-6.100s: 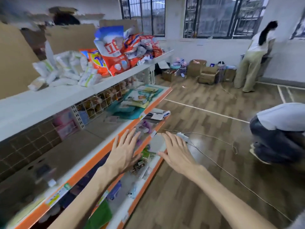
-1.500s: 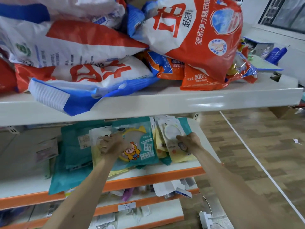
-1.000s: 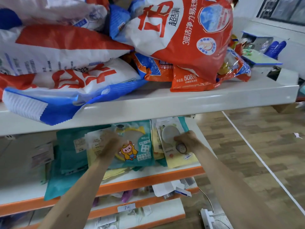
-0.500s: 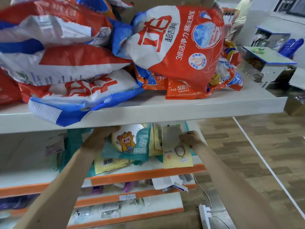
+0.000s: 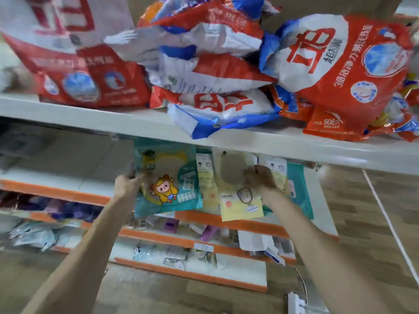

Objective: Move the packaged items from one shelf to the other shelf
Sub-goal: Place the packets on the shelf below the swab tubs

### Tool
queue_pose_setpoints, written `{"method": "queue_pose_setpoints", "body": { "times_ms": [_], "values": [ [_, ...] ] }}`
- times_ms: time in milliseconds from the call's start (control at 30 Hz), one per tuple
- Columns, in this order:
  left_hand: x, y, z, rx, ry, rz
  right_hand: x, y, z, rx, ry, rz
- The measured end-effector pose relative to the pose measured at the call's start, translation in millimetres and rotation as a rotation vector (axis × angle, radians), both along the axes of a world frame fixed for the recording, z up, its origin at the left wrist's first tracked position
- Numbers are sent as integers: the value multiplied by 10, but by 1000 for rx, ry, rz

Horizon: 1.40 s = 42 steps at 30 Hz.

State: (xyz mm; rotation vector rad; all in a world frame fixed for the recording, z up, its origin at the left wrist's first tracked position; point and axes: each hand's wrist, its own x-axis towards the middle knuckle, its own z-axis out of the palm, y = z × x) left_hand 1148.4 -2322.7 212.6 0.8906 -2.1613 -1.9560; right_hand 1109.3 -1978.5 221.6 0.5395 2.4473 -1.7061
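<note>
Wood-plank floor (image 5: 358, 211) crossed by a white line (image 5: 385, 215). A white power strip (image 5: 295, 302), seemingly trailing a thin cable (image 5: 303, 282), lies below. Large red, white and blue bags (image 5: 340, 71) are piled above.

The teal packet (image 5: 167, 184) shows a cartoon figure in yellow. Right of it, the pale yellow packet (image 5: 240, 205) bears a grey round patch. The big bags (image 5: 344, 71) above are red, white and blue. The top shelf (image 5: 272, 145) is white, the lower shelf edges (image 5: 56, 192) orange, the floor (image 5: 374, 211) brown wood-grain.
</note>
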Motion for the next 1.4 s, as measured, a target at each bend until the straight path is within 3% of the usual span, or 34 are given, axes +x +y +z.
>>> {"method": "queue_pose_setpoints", "body": {
  "times_ms": [233,667,867,1400],
  "values": [
    [1089,-1501,168,76,-28,197,170,-1704,34,-116,37,255],
    [2952,-4011,503,137,55,498,1091,-4933,366,-141,76,535],
    [3122,-4727,449,144,119,590,1138,-5937,463,-125,88,650],
    [2753,-6884,542,195,191,794,319,-8580,567,-38,160,937]
  ]
}}
